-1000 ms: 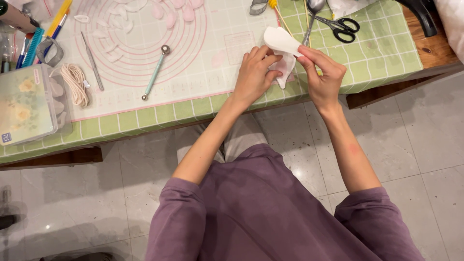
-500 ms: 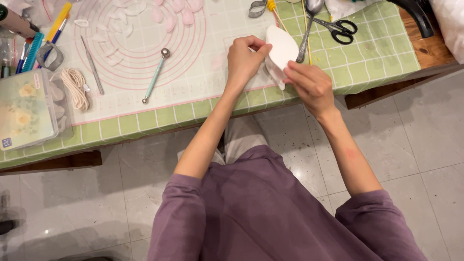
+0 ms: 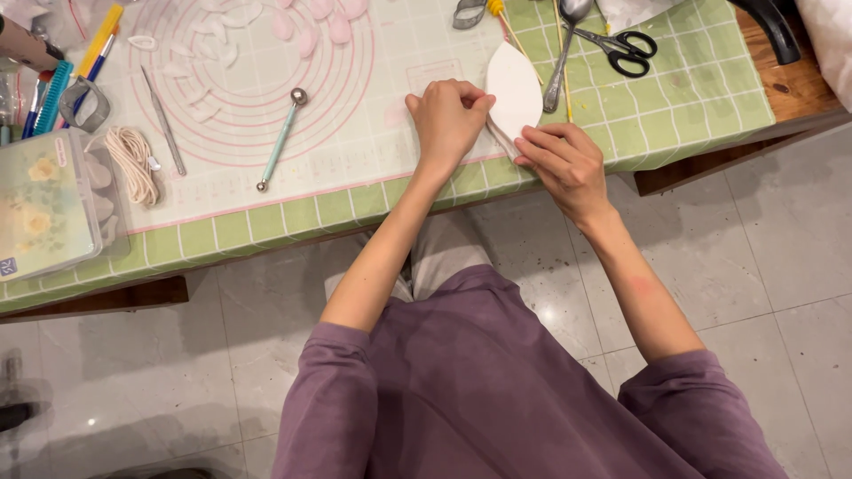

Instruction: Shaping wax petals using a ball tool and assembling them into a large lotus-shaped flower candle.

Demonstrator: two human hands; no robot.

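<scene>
A white leaf-shaped piece (image 3: pixel 514 86) lies at the right edge of the white mat with pink rings (image 3: pixel 266 98). My left hand (image 3: pixel 448 120) is closed, its fingertips pinching the piece's left edge. My right hand (image 3: pixel 568 164) sits just below and right of it, fingers bent, touching the piece's lower end near the table's front edge. Both sleeves are purple.
A ball-tipped tool with a teal handle (image 3: pixel 280 139) and a thin metal tool (image 3: pixel 163 131) lie on the mat. Black scissors (image 3: pixel 621 47) and a spoon (image 3: pixel 563 49) sit at the right. A coil of string (image 3: pixel 133 161) and a flowered box (image 3: pixel 40 213) are at the left.
Both hands have lowered the white piece from above the table onto the mat's edge. The camera has shifted a little, so the table sits lower in view.
</scene>
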